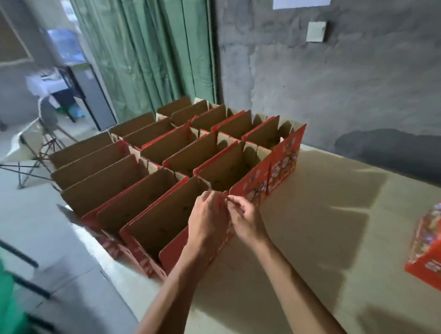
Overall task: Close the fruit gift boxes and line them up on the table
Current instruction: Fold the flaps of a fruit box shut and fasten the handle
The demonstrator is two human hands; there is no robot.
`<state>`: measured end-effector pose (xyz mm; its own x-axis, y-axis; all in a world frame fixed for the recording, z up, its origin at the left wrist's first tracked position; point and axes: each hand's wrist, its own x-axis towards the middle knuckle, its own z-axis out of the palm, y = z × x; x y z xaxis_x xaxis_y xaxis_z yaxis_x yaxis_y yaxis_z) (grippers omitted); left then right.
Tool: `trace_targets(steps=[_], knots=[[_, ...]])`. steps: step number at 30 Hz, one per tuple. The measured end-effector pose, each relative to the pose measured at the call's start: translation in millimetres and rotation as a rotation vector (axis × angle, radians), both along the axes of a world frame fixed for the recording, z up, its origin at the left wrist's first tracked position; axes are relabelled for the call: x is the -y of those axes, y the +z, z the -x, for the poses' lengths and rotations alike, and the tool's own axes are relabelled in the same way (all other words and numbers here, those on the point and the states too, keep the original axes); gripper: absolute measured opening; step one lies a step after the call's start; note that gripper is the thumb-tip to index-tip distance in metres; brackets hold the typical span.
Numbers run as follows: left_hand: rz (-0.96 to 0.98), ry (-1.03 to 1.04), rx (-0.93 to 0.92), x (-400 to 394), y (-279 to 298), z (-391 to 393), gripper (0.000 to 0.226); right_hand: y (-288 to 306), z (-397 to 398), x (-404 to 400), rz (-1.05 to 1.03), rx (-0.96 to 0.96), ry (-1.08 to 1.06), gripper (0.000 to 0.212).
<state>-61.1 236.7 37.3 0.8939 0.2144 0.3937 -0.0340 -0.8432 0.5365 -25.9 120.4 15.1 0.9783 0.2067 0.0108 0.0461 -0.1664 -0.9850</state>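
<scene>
Open fruit gift boxes (178,153), red printed outside and plain brown cardboard inside, stand packed in rows on the beige tabletop (331,212), flaps upright. The left hand (208,218) and right hand (245,219) meet at the nearest box's (153,229) right top corner, fingers curled and pinching its edge. A closed box (438,244) sits far right.

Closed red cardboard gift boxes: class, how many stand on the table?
1. The closed red cardboard gift box stands at the pale table's right edge, partly cut off by the frame; others may be out of view. The open red cardboard boxes stand further left.
</scene>
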Motion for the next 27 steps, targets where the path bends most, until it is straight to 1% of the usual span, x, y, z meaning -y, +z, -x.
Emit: trace_targets(steps=[2,4,7,10,14,17,20,23,26,27], knots=[[0.018,0.069,-0.093,-20.8,-3.6,0.5,0.031,-3.1,0.5,-22.5,0.022,-0.009,0.015,0.03],[-0.017,0.112,-0.232,-33.1,-9.5,-0.2,0.036,-6.7,2.4,-36.6,0.058,-0.013,0.027,0.032],[-0.053,0.149,-0.325,-38.2,-18.1,-0.3,0.027,-15.3,2.3,-44.4,0.075,-0.044,0.038,0.032],[-0.007,0.206,-0.32,-36.3,-25.5,0.8,0.029,-18.6,-0.1,-41.9,0.1,-0.042,-0.011,0.032],[0.026,0.179,-0.317,-33.7,-27.2,3.8,0.026,-15.8,-1.6,-32.0,0.144,-0.022,-0.071,0.031],[0.029,0.149,-0.33,-37.8,-25.8,16.3,0.028,-14.3,1.3,-24.2,0.228,0.074,-0.133,0.032],[0.041,0.112,-0.341,-41.5,-21.0,31.8,0.027,-15.0,5.9,-18.8,0.265,0.177,-0.198,0.028],[0.015,0.068,-0.352,-41.0,-17.6,52.6,0.029,-16.5,12.2,-16.2,0.304,0.136,-0.207,0.027],[-0.009,-0.033,-0.357,-40.1,-18.7,74.8,0.028,-19.4,16.7,-9.4,0.329,-0.002,-0.204,0.027],[-0.014,-0.065,-0.361,-40.0,-18.9,81.2,0.027,-20.5,18.6,-6.3,0.336,-0.05,-0.186,0.024]])
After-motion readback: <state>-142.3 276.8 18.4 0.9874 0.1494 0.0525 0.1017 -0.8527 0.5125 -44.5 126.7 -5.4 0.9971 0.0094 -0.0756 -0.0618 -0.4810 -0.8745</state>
